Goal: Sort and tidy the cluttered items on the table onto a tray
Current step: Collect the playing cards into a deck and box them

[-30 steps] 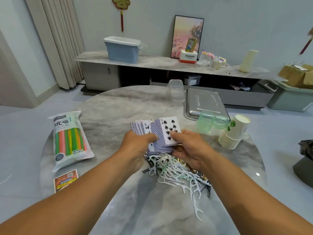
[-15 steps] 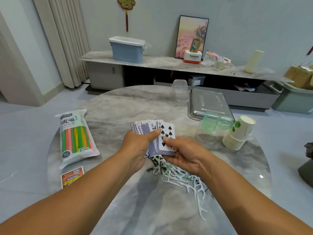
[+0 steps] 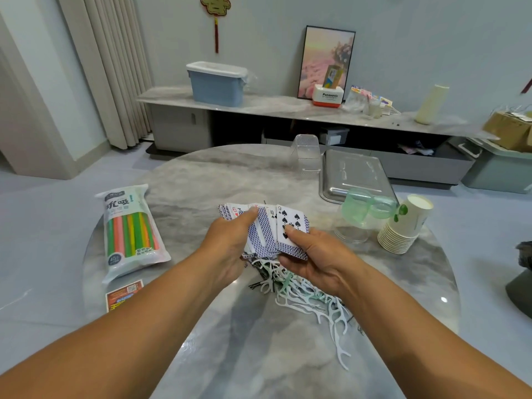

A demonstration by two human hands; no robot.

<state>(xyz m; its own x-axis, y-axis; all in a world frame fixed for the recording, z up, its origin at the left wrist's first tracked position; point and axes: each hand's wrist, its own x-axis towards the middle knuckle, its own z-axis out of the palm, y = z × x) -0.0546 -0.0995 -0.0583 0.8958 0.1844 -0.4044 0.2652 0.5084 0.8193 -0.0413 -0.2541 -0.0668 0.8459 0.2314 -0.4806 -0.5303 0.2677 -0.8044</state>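
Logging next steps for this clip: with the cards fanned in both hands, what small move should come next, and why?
Probably square the cards into one stack. The left hand and right hand both grip them in a loose fan, some face up, some face down, above the floss picks. A squared stack would carry more easily to the tray.

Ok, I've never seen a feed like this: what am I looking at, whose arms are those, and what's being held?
This is one camera worn on a person's head, looking down at their bare arms. The left hand and right hand together hold a fan of playing cards above a pile of floss picks on a round marble table. Also there: a pack of straws, a metal tray, a stack of paper cups and clear green-tinted cups.
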